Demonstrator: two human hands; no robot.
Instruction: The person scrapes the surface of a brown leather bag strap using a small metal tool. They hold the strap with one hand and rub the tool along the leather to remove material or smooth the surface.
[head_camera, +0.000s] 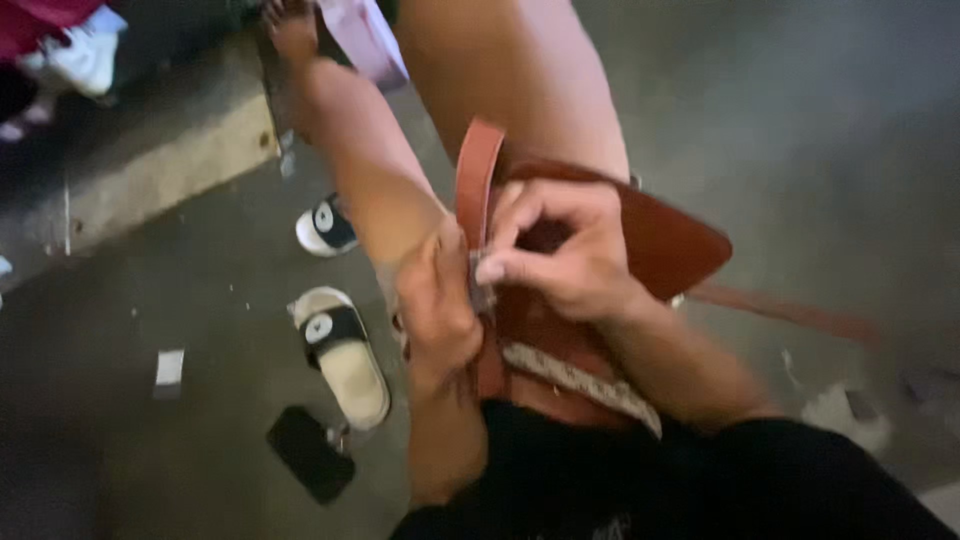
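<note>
Strap (476, 180) of reddish-brown leather runs up and down the middle of the view, its long axis roughly upright and tilted slightly to the right, the free end rising above both hands and the lower part passing under them toward the lap. It belongs to a brown leather piece (670, 240) that lies across the person's bare thighs, widening to a blunt point on the right; a pale patterned band (580, 382) crosses its lower edge. The right hand (560, 255) sits directly on the strap from the right side, fingers curled and thumb and forefinger pinched together at a small metal fitting (480, 285) on the strap's edge; what exactly is pinched is too blurred to tell. The left hand (435, 305) is closed around the strap and the leather's left edge just below, touching the right hand's fingertips, so both hands meet at the same spot and the strap extends away from them upward. On the floor (150, 330) to the left lie two black-and-white slides (340, 350), a dark phone (308, 452) and scraps of paper. A second thin strap (790, 312) trails off right.
</note>
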